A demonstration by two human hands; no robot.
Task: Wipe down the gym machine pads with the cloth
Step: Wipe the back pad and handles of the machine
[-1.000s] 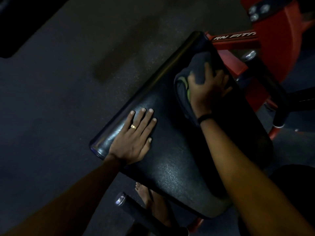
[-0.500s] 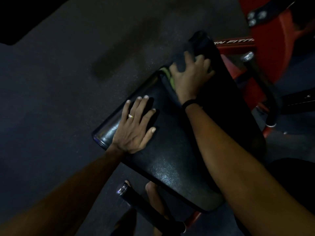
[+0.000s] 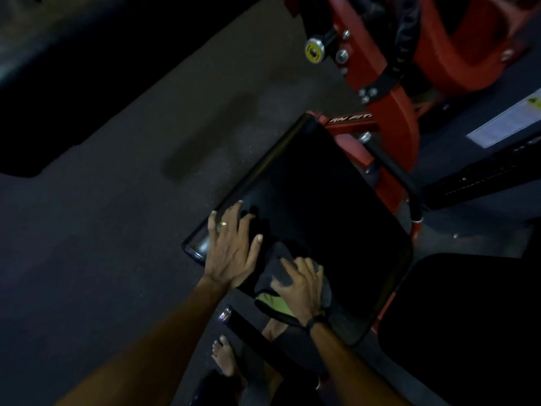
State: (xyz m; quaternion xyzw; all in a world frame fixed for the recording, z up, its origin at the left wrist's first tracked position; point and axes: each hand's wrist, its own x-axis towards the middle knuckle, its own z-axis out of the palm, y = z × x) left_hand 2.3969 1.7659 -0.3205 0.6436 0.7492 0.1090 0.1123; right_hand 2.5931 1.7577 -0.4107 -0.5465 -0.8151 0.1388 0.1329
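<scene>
A black padded seat of a red gym machine fills the middle of the view. My left hand lies flat on its near left corner, fingers spread and straight. A dark grey cloth with a yellow-green patch sits bunched on the near edge of the pad. My right hand presses down on the cloth, its fingers curled over the fabric. Much of the pad's far half is in deep shadow.
The red machine frame rises behind the pad, with a yellow-capped knob. A black bar with a chrome end runs under the near edge. My bare foot stands on the dark rubber floor. Another black pad lies at right.
My right hand has dragged the cloth from the pad's far end back to its near edge. The left hand stays planted on the near left corner. The view has tilted up.
</scene>
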